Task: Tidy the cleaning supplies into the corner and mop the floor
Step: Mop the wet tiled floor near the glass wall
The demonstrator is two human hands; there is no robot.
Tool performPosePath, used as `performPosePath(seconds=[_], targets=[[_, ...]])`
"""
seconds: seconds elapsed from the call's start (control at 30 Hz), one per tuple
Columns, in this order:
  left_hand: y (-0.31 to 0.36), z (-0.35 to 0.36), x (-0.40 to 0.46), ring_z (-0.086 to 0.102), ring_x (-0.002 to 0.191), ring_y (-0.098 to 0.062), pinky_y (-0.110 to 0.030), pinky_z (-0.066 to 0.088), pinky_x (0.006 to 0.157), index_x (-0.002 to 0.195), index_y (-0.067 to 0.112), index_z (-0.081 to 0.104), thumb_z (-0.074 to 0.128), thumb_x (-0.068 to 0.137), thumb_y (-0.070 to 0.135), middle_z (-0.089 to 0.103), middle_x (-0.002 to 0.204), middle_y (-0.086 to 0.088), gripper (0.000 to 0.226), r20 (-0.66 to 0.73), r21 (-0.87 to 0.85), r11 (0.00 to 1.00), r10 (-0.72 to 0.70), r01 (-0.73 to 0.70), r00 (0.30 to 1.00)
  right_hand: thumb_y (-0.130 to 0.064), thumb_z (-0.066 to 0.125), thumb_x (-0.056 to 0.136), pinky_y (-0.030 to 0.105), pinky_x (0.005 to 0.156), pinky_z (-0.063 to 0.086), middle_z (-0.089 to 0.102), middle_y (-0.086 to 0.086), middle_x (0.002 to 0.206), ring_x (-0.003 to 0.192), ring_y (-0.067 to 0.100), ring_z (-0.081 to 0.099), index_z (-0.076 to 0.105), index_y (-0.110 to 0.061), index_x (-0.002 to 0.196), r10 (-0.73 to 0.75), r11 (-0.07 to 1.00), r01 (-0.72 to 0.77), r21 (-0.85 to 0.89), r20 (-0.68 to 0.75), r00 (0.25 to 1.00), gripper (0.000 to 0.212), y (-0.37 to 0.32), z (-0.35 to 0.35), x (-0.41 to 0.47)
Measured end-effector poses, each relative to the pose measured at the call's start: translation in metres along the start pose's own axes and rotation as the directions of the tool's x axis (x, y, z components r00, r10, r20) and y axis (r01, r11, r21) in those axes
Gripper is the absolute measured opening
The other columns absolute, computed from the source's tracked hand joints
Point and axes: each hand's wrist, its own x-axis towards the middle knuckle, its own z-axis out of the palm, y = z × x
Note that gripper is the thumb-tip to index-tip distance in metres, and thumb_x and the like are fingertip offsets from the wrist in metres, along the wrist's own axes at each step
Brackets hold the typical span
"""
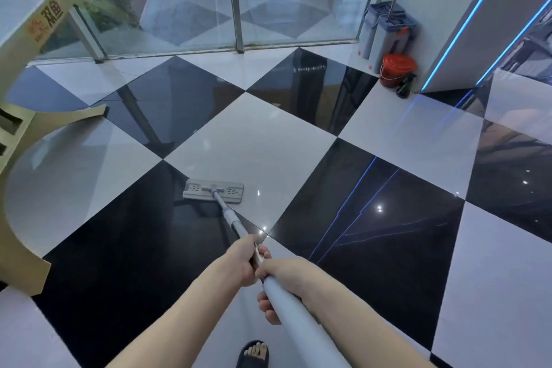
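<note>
A flat grey mop head (212,190) lies on the glossy black and white tiled floor (263,134), straddling a black and a white tile. Its metal pole (231,219) runs back toward me. My left hand (242,260) grips the pole further down. My right hand (283,281) grips the thick grey handle (298,323) just behind it. In the far right corner stand grey mop buckets (385,31), a red bucket (397,69) and a dark spray bottle (404,86).
A tan table leg frame (27,140) curves down at the left. Glass wall panels (179,9) with metal posts close off the far side. A white wall with blue light strips (466,24) stands at right. My sandalled foot (253,354) shows at the bottom.
</note>
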Motion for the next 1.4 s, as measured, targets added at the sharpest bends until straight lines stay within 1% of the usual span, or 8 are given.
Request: performPosePath(seconds=[0.2, 0.3, 0.37, 0.47, 0.63, 0.97, 1.13, 1.4], targets=[[-0.107, 0.034, -0.039, 0.032, 0.019, -0.012, -0.009, 0.031, 0.029, 0.063, 0.014, 0.032, 0.044, 0.095, 0.016, 0.034, 0.032, -0.001, 0.034, 0.014, 0.019, 0.999, -0.028, 0.027, 1.000, -0.017, 0.053, 0.087, 0.018, 0.038, 0.041, 0.052, 0.012, 0.061, 0.034, 0.017, 0.050, 0.051, 0.001, 0.089, -0.021, 1.000, 0.021, -0.007, -0.010, 1.000, 0.018, 0.089, -0.049, -0.046], [-0.131, 0.051, -0.046, 0.028, 0.018, -0.012, -0.007, 0.029, 0.029, 0.063, 0.015, 0.031, 0.043, 0.096, 0.016, 0.031, 0.030, -0.001, 0.035, 0.015, -0.013, 1.000, -0.020, 0.021, 1.000, -0.015, 0.054, 0.086, 0.019, 0.039, 0.042, 0.055, 0.013, 0.062, 0.034, 0.018, 0.052, 0.053, 0.002, 0.101, -0.069, 0.998, 0.069, -0.007, -0.046, 0.997, 0.023, 0.111, -0.069, -0.061], [-0.133, 0.065, -0.040, 0.026, 0.017, -0.011, -0.007, 0.028, 0.030, 0.064, 0.015, 0.030, 0.042, 0.096, 0.016, 0.029, 0.030, 0.000, 0.035, -0.005, -0.013, 1.000, -0.020, 0.020, 1.000, -0.014, 0.054, 0.086, 0.018, 0.039, 0.041, 0.055, 0.012, 0.061, 0.031, 0.016, 0.051, 0.055, 0.002, 0.097, -0.070, 0.997, 0.070, 0.035, -0.021, 0.997, 0.019, 0.112, -0.084, -0.065], [-0.121, 0.073, -0.022, 0.026, 0.017, -0.011, -0.006, 0.029, 0.030, 0.062, 0.016, 0.029, 0.042, 0.096, 0.019, 0.029, 0.029, 0.000, 0.037, 0.003, -0.011, 1.000, -0.023, 0.023, 1.000, -0.015, 0.055, 0.088, 0.015, 0.037, 0.038, 0.052, 0.011, 0.058, 0.030, 0.014, 0.048, 0.053, -0.001, 0.081, -0.058, 0.993, 0.056, 0.108, 0.022, 0.998, 0.016, 0.103, -0.096, -0.069], [-0.047, 0.086, 0.048, 0.027, 0.019, -0.011, -0.010, 0.029, 0.027, 0.063, 0.016, 0.030, 0.047, 0.094, 0.015, 0.028, 0.032, 0.002, 0.035, 0.007, -0.044, 0.999, -0.013, 0.014, 1.000, -0.019, 0.058, 0.091, 0.015, 0.036, 0.037, 0.049, 0.010, 0.056, 0.029, 0.013, 0.046, 0.052, 0.000, 0.072, -0.052, 0.975, 0.030, 0.221, 0.092, 0.994, 0.027, 0.054, -0.112, -0.047], [0.117, 0.135, 0.155, 0.030, 0.020, -0.008, -0.010, 0.029, 0.026, 0.068, 0.015, 0.033, 0.045, 0.096, 0.016, 0.031, 0.033, 0.002, 0.030, -0.005, 0.001, 1.000, 0.017, -0.017, 1.000, -0.017, 0.063, 0.088, 0.013, 0.035, 0.035, 0.048, 0.010, 0.052, 0.028, 0.015, 0.041, 0.054, 0.004, 0.075, -0.020, 0.911, -0.061, 0.407, 0.192, 0.981, 0.026, -0.080, -0.141, -0.003], [0.119, 0.172, 0.151, 0.028, 0.019, -0.008, -0.008, 0.028, 0.028, 0.069, 0.014, 0.033, 0.042, 0.095, 0.012, 0.029, 0.031, 0.002, 0.028, -0.016, 0.006, 0.998, 0.059, -0.059, 0.998, -0.031, 0.059, 0.090, 0.014, 0.036, 0.035, 0.049, 0.007, 0.049, 0.031, 0.015, 0.042, 0.052, -0.003, 0.072, 0.067, 0.951, -0.116, 0.288, 0.176, 0.982, 0.034, -0.109, -0.172, -0.012], [0.058, 0.185, 0.111, 0.031, 0.023, -0.009, -0.011, 0.031, 0.028, 0.066, 0.014, 0.036, 0.048, 0.092, 0.012, 0.032, 0.036, 0.002, 0.028, -0.007, -0.004, 1.000, 0.006, -0.006, 1.000, -0.045, 0.057, 0.090, 0.014, 0.036, 0.040, 0.053, 0.008, 0.047, 0.029, 0.018, 0.048, 0.052, -0.003, 0.066, 0.100, 0.942, -0.152, 0.298, 0.185, 0.978, 0.049, -0.084, -0.179, -0.019]])
